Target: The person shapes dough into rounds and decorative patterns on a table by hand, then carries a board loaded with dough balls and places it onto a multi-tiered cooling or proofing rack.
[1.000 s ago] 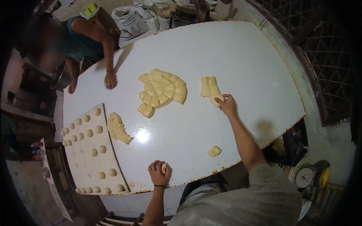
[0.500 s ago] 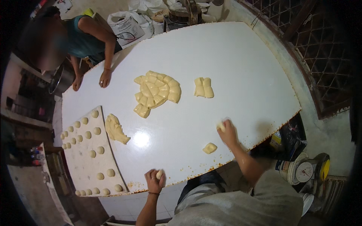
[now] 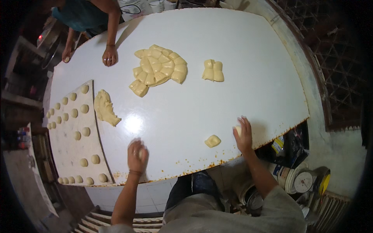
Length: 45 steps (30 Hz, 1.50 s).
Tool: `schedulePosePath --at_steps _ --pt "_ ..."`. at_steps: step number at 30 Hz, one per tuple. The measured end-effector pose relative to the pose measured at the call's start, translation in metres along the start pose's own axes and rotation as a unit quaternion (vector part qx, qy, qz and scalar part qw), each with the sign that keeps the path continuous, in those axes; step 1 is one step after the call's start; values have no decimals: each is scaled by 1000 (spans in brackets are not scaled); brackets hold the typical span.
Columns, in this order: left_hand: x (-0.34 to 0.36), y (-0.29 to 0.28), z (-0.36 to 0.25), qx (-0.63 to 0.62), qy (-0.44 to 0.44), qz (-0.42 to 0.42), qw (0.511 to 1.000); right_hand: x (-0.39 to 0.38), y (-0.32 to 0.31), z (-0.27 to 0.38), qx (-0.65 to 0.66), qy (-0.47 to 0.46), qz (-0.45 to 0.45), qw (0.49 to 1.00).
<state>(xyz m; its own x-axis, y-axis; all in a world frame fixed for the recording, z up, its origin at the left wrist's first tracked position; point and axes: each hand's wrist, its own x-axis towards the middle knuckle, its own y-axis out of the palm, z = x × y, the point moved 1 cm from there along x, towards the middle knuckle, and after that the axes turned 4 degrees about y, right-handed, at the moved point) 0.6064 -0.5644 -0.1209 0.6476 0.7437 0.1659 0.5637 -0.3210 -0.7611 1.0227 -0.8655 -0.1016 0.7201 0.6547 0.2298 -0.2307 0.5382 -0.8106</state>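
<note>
My left hand (image 3: pixel 137 157), smeared by motion, curls over a small pale dough piece on the white tabletop (image 3: pixel 194 108) near the front edge. My right hand (image 3: pixel 243 136) is cupped round another dough piece (image 3: pixel 238 132), right of a loose square lump (image 3: pixel 212 140). Farther back lie a cluster of cut dough pieces (image 3: pixel 157 68) and a smaller joined pair (image 3: pixel 213 72). A long rough lump (image 3: pixel 105 108) lies beside a pale board (image 3: pixel 74 143) bearing several round dough balls (image 3: pixel 84 131).
Across the table a co-worker's hands (image 3: pixel 110 55) rest at the far left edge. Sacks (image 3: pixel 138 7) stand behind. A barred window (image 3: pixel 330 85) is at the right, with a dial scale (image 3: pixel 303 182) and dark clutter (image 3: pixel 293 143) below the table's right edge.
My right hand has pulled a piece off the joined dough and come back to the near right edge with it. My left hand has shifted slightly. The view has shifted.
</note>
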Motion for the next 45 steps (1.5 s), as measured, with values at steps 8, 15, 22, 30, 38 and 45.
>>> schedulePosePath --at_steps 8,15,22,30,38,45 --pt "-64 -18 -9 -34 28 -10 999 -46 -18 -20 12 -56 164 985" --pt "-29 28 -46 -7 106 -52 993 -36 29 3 -4 -102 123 987" --pt "34 46 -38 -71 -84 -162 981 62 32 39 50 -45 48 997" --pt "32 37 -39 21 -40 -157 987 44 18 -27 43 -19 58 997" --pt "-37 17 -16 81 -7 -72 994 10 10 -85 62 -29 92 993" --pt "-39 28 -44 5 -36 -104 994 2 19 -55 15 -153 149 977"
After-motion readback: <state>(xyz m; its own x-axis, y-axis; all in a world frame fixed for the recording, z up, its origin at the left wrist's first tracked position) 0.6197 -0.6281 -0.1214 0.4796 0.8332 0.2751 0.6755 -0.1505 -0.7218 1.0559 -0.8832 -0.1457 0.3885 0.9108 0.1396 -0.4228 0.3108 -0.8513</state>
